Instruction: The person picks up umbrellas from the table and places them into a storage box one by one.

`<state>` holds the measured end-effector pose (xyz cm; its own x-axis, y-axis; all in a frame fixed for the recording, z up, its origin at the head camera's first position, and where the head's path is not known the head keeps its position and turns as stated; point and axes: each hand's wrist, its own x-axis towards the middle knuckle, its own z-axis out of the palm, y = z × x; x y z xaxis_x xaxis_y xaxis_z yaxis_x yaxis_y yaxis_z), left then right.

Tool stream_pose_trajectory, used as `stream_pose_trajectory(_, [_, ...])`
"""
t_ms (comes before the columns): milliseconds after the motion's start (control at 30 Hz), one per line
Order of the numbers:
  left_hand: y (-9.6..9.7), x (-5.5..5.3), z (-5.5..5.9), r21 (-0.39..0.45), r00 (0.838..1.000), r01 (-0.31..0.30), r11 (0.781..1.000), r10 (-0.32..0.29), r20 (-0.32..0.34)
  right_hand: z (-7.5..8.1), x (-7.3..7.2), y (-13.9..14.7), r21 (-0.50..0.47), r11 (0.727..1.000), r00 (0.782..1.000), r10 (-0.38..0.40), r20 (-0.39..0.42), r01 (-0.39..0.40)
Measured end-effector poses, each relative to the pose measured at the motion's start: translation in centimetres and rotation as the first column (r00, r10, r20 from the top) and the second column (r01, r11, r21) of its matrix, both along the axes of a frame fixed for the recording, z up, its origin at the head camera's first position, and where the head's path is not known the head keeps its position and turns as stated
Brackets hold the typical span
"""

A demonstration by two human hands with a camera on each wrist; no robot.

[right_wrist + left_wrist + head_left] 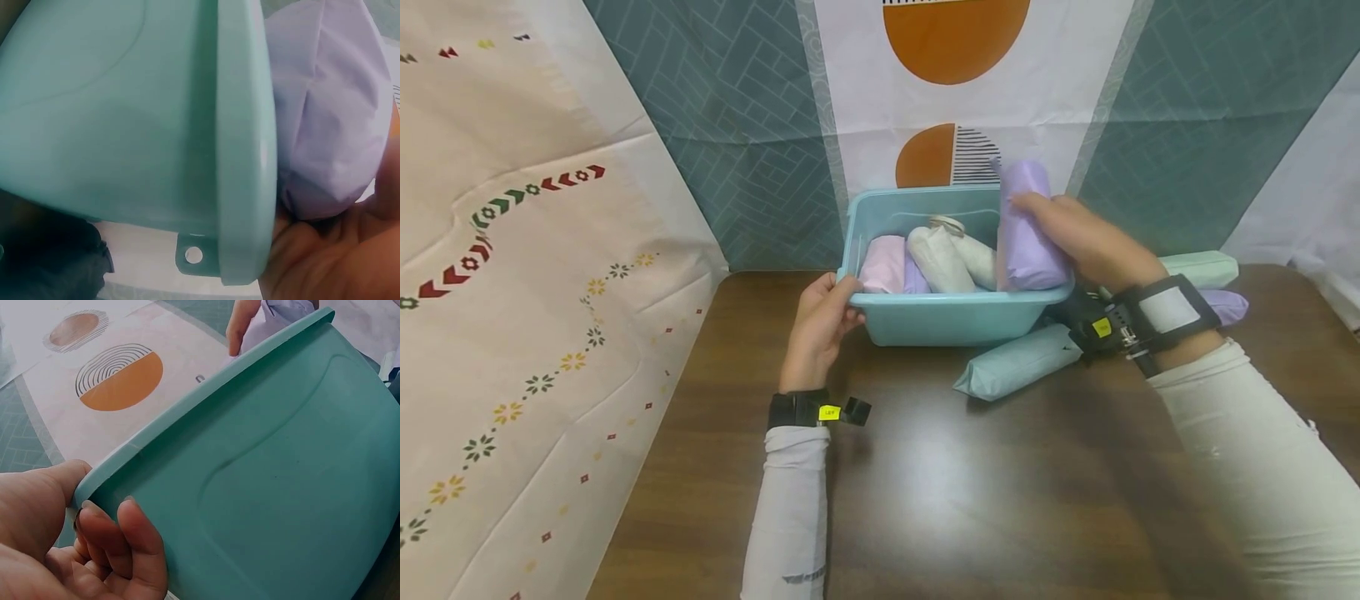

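A light teal plastic bin stands on the table against the back cloth. My left hand pinches the rim at its front left corner, thumb on top and fingers curled below, as the left wrist view also shows. With my right hand I grip a purple cylindrical wrapped bundle, tilted upright at the bin's right end. Its lower part overlaps the front rim in the head view. Inside the bin lie a pink bundle, whitish bundles and another purple one, partly hidden.
A grey-green bundle lies on the table in front of the bin. To the right, behind my right wrist, are a pale green bundle and a purple one. Patterned cloths hang at the back and left of the brown table.
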<state>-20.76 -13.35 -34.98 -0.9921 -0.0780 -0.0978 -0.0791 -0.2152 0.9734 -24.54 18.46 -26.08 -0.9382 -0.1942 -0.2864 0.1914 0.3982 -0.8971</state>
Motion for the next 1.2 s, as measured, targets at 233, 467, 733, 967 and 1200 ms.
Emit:
stream_pose_trajectory(233, [0.01,-0.07,-0.15,0.002,1.000,0.002,1.000,-0.002,-0.001,-0.10,-0.31,0.17,-0.002,1.000,0.999,0.014,0.032,-0.014])
stream_pose_trajectory(467, [0.01,-0.12,-0.22,-0.007,1.000,0.000,1.000,0.000,0.000,0.04,-0.33,0.33,0.004,0.998,0.998,0.065,0.023,-0.065])
stream_pose_trajectory(733, [0.03,-0.06,-0.11,-0.003,1.000,-0.003,1.000,0.003,0.006,0.04,-0.39,0.54,0.023,0.995,0.995,0.095,0.012,-0.096])
stream_pose_trajectory(967, [0.06,-0.02,-0.09,-0.004,1.000,-0.003,1.000,0.003,0.001,0.15,-0.20,0.55,0.031,0.993,0.994,0.110,0.010,-0.110])
stream_pose_trajectory(1200, [-0.03,-0.04,-0.11,-0.005,1.000,-0.002,1.000,0.002,-0.003,0.41,0.07,0.48,0.083,0.989,0.992,0.126,0.006,-0.126])
